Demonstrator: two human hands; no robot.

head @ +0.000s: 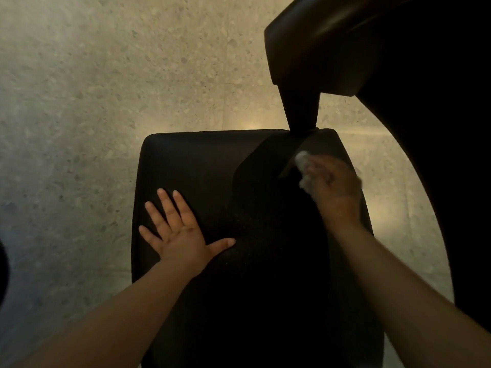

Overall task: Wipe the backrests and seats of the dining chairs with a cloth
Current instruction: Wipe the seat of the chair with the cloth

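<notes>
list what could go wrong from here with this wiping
1. The right hand holds the cloth at the far right corner of the seat, close to a dark tapered leg; knuckles could knock it.
2. The seat is black and the light is dim, so missed patches may go unnoticed, especially under the left hand, which lies flat on it.
3. Leaning on that hand could push the seat along the smooth floor.
</notes>
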